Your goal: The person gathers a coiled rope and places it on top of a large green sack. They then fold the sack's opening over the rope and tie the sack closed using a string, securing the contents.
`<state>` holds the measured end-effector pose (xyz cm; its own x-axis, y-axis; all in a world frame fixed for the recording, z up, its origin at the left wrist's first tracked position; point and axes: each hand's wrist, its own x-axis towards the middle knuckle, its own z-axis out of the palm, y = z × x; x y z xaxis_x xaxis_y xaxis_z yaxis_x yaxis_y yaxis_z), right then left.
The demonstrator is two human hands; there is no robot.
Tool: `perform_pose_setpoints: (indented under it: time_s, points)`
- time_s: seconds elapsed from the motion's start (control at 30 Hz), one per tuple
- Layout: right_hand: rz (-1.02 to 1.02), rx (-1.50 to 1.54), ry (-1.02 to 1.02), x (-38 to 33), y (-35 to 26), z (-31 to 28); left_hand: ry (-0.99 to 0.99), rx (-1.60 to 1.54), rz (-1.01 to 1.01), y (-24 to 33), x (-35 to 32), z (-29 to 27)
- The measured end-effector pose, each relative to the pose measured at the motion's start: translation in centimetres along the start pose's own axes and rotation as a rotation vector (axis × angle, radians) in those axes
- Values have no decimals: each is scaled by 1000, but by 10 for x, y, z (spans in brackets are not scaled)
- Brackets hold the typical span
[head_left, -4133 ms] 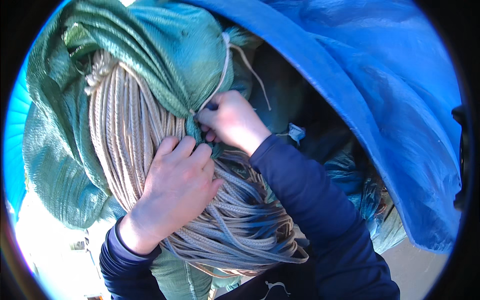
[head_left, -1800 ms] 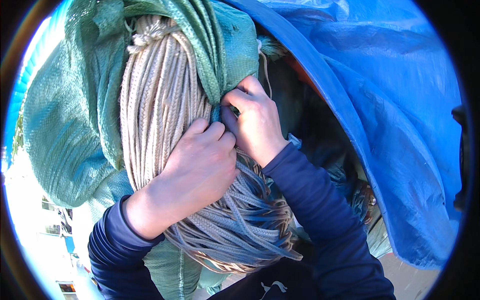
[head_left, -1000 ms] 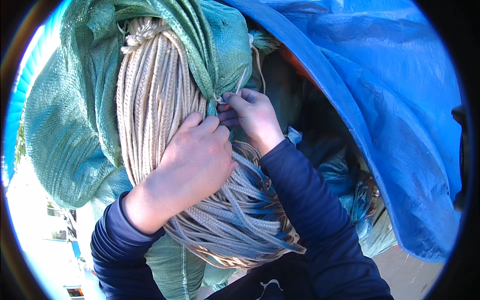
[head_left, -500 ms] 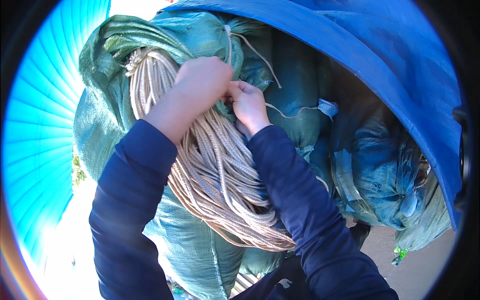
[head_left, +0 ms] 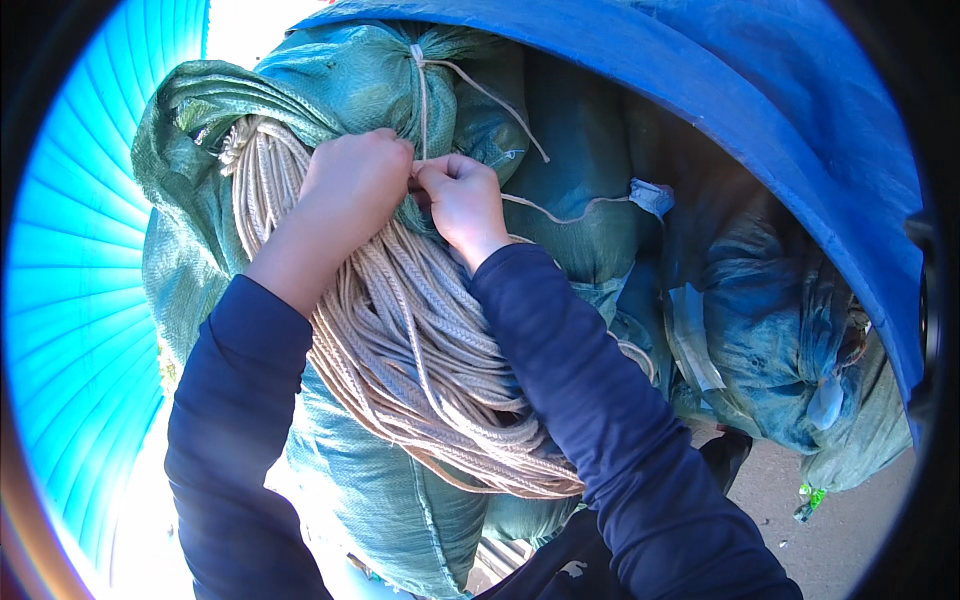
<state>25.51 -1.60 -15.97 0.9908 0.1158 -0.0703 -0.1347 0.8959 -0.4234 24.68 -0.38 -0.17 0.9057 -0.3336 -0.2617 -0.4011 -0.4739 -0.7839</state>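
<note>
Head view: right hand (head_left: pixel 465 200) pinches thin white cord (head_left: pixel 424 112) hanging against green woven sack (head_left: pixel 355 80); left hand (head_left: pixel 352 180) hides its own hold. Slipping fingers could let the beige braided-rope bundle (head_left: pixel 410 345) beneath slump.

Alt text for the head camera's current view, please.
A person's left hand and right hand meet at a thin cord running down a green sack, over a bundle of pale braided rope. A blue tarp arches over more sacks at right.

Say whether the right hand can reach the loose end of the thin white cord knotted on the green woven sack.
Probably yes: nothing visible separates the right hand from the cord's loose end, though the fingers look busy.
</note>
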Motion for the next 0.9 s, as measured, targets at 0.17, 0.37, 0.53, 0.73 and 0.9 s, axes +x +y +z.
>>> perform_pose_setpoints:
  time_s: [0.17, 0.37, 0.53, 0.73, 0.9]
  points:
    - [-159, -108, -66, -2, 0, -12, 43, 72, -40, 8, -7, 8]
    - [-551, -652, -83, 3, -1, -23, 99, -10, -55, 3, -16, 7]
    - [-626, -663, -156, 13, 3, -22, 156, -91, -42, 0, -15, 7]
    - [-685, -604, -144, 11, 11, -19, 113, -59, -47, -1, -15, 8]
    - [-698, -615, -141, 7, 11, -17, 87, -40, -49, -1, -17, 6]
